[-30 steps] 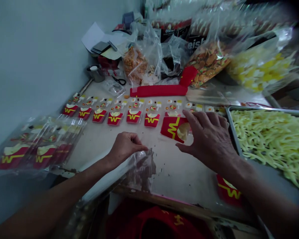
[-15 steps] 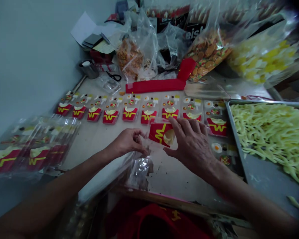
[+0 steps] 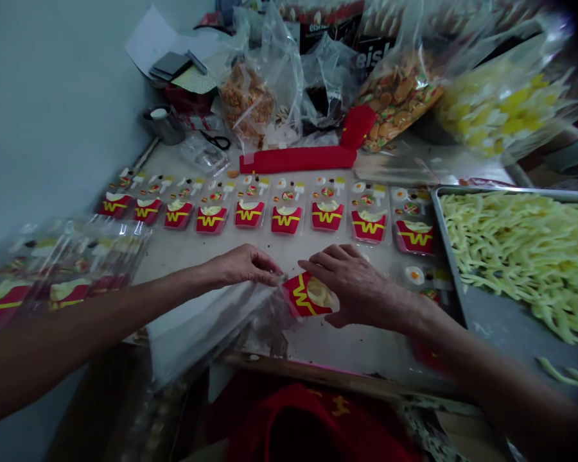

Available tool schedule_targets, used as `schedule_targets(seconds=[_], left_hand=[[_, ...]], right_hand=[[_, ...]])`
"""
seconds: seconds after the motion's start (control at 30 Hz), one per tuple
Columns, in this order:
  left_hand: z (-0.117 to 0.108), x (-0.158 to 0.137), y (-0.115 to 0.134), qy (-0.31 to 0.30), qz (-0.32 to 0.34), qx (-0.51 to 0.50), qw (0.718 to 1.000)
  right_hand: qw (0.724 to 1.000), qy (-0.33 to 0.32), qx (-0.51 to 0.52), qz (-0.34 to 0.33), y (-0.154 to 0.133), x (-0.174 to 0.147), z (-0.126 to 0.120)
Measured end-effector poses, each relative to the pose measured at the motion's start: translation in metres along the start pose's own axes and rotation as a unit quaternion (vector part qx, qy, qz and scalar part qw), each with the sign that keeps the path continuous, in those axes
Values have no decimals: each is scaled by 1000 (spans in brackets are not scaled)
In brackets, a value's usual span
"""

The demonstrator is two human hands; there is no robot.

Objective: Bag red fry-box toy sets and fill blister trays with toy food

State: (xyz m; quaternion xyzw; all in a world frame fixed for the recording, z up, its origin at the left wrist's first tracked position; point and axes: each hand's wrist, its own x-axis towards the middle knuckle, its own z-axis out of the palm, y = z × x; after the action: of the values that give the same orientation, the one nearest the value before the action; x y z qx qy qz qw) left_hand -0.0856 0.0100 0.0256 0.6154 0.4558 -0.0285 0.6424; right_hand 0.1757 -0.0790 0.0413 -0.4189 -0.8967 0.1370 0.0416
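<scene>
My right hand grips a small red fries carton with a yellow zigzag mark, tilted on its side, pale fries-shaped pieces at its opening. The carton's left end is at the mouth of a clear plastic bag; how far it is inside I cannot tell. With thumb and fingers pinched, my left hand holds the edge of this bag. Behind my hands, a row of packed sets with red cartons lies on the table, each with small toy-like food pieces above the carton.
On the right, a metal tray holds many pale fries-shaped strips. Stacked filled packs lie at left. Toward the back are a long red strip, scissors, a metal cup and bulging plastic bags.
The carton and my right hand have moved down toward the near table edge. The clear bag now stretches out more widely below my left hand.
</scene>
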Motion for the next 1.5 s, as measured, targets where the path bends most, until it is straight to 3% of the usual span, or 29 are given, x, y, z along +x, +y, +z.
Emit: schedule_targets(seconds=[0.1, 0.23, 0.3, 0.43, 0.5, 0.67, 0.9, 0.97, 1.13, 1.33, 1.5], left_hand=[[1, -5, -1, -29, -8, -12, 999], [10, -9, -3, 48, -50, -89, 994], [10, -11, -6, 68, -38, -96, 992], [0, -17, -15, -31, 32, -107, 993], [-2, -19, -21, -46, 52, -117, 991], [5, -16, -37, 110, 78, -87, 987], [6, -17, -51, 177, 107, 63, 976], [3, -20, -52, 198, 104, 54, 973], [-6, -24, -43, 217, 91, -26, 972], [-10, -17, -25, 225, 105, 18, 969], [-9, -16, -24, 161, 77, 112, 978]], right_hand=[[1000, 0, 7, 12, -17, 0, 7], [997, 30, -20, 72, -40, -1, 23], [993, 45, -43, 95, -47, 0, 31], [992, 54, -39, 106, -49, 2, 42], [992, 56, -30, 106, -47, 4, 43], [993, 66, -14, 99, -43, 10, 45], [989, 75, 6, 124, -39, 15, 50], [987, 85, 8, 133, -39, 17, 51], [989, 88, 25, 114, -38, 21, 47], [995, 43, 58, 73, -24, 24, 40], [992, 66, 41, 103, -32, 23, 47]])
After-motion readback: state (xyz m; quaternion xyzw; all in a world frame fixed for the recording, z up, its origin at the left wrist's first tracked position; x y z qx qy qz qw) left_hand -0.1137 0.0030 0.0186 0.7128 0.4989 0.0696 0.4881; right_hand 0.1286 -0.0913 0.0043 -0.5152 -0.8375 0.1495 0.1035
